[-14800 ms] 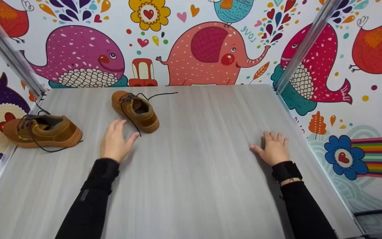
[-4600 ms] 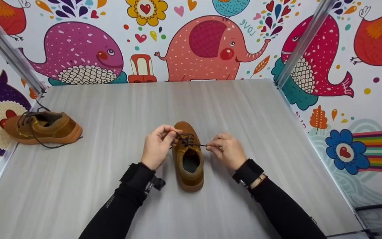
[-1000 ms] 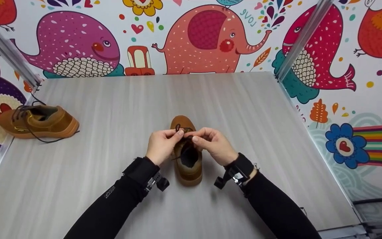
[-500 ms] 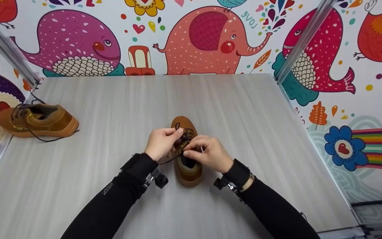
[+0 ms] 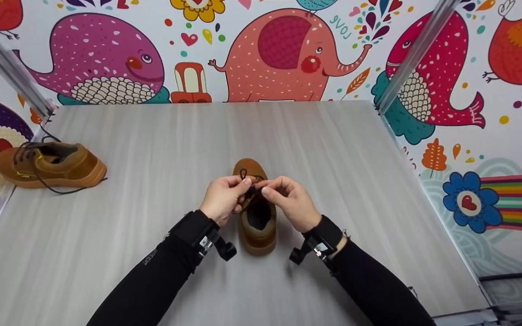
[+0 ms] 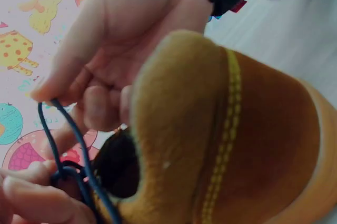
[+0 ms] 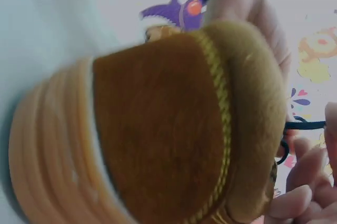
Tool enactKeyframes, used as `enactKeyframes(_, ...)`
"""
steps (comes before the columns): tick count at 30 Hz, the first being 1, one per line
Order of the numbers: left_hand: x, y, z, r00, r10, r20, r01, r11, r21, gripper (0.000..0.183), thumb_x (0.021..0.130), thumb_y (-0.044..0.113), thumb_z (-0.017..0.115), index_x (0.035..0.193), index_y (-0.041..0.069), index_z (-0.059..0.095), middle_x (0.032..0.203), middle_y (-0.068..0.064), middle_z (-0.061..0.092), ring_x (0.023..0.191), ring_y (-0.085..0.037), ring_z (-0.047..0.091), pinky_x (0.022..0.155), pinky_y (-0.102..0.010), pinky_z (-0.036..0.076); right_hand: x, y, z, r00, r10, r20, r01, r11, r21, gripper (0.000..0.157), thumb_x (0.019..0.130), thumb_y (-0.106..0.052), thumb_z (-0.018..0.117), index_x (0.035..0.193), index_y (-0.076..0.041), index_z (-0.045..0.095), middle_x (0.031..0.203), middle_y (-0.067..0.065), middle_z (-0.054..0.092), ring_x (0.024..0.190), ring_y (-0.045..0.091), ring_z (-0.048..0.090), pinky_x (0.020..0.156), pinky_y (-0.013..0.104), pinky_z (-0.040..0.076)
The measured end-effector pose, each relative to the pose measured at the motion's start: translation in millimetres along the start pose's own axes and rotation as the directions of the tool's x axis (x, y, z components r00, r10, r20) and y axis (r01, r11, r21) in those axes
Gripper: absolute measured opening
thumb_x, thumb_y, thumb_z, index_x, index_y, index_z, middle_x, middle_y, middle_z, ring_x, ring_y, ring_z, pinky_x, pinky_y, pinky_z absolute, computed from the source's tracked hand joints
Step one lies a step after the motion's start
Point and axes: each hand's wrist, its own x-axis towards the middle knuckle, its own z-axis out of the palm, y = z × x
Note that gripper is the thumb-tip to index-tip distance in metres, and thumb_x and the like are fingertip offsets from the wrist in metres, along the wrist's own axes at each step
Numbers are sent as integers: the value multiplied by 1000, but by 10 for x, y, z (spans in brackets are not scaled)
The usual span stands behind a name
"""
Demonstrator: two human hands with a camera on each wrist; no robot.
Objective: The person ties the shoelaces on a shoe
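Note:
A brown leather shoe [image 5: 261,237] stands upright mid-table, toe pointing away from me. My left hand [image 5: 220,198] pinches its dark shoelace [image 5: 243,173], a small loop rising above the thumb. Across the laced part, my right hand [image 5: 293,201] pinches lace between thumb and index finger, close to the left fingertips. In the left wrist view the shoelace [image 6: 81,140] runs doubled from the right hand [image 6: 121,29] down to the left fingertips [image 6: 42,200]. The shoe's side [image 7: 163,124] fills much of the right wrist view. Fingers cover most of the knot area.
A second brown shoe [image 5: 57,165], its laces loose, lies at the table's left edge against the wall. Printed cartoon walls [image 5: 283,59] with metal corner posts [image 5: 419,59] enclose the grey tabletop [image 5: 188,140] at the back and sides.
Over earlier frames the shoe came from the back left to the middle, and both hands took its laces. In the last half second my right hand moved up toward the left fingers.

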Motion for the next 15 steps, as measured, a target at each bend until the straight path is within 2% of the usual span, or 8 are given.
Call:
enactKeyframes(2, -6, -11, 9, 1000, -1, -14, 1, 1000, -11, 21, 107, 19, 68, 111, 2, 79, 66, 3, 50, 52, -7, 41, 45, -18, 37, 25, -9, 13, 999, 21, -31, -21, 1000, 6, 6, 102, -7, 73, 97, -9, 69, 101, 0, 78, 94, 9, 69, 82, 21, 55)
enactKeyframes(4, -15, -18, 14, 1000, -5, -26, 5, 1000, -20, 21, 106, 19, 69, 112, 2, 79, 68, 3, 51, 53, -6, 41, 45, -17, 37, 50, -18, 27, 997, -2, -71, -4, 996, -86, 8, 99, -6, 76, 96, -8, 69, 89, -2, 75, 79, 7, 65, 71, 20, 52)
enactKeyframes(6, -23, -25, 14, 999, -5, -33, 3, 999, -34, 22, 106, 20, 69, 114, 1, 79, 70, 2, 54, 54, -6, 42, 45, -17, 38, 67, -40, 50, 994, -54, -99, 30, 974, -227, 14, 95, -6, 81, 96, -5, 67, 85, 1, 76, 73, 5, 63, 66, 19, 50)
enactKeyframes(9, -29, -42, 8, 999, 8, -39, -10, 999, -49, 24, 106, 20, 70, 116, 0, 79, 73, 2, 57, 55, -6, 43, 45, -17, 38, 85, -72, 85, 985, -141, -98, 86, 897, -435, 26, 91, -7, 85, 101, -1, 61, 84, 8, 78, 70, 5, 64, 64, 18, 49)
enactKeyframes(11, -31, -55, 4, 999, 26, -37, -28, 999, -45, 25, 105, 21, 71, 115, -1, 79, 74, 2, 62, 53, -6, 43, 45, -18, 39, 100, -98, 107, 982, -178, -65, 118, 842, -527, 32, 91, -9, 85, 108, 0, 59, 86, 12, 80, 71, 9, 67, 65, 19, 50)
enactKeyframes(15, -29, -87, -12, 996, 77, -37, -78, 997, -19, 22, 104, 19, 72, 112, 0, 80, 84, 3, 75, 49, -6, 44, 44, -18, 39, 137, -178, 143, 982, -190, 12, 149, 730, -667, 31, 92, -12, 84, 117, 1, 70, 92, 10, 82, 80, 17, 75, 71, 24, 57)
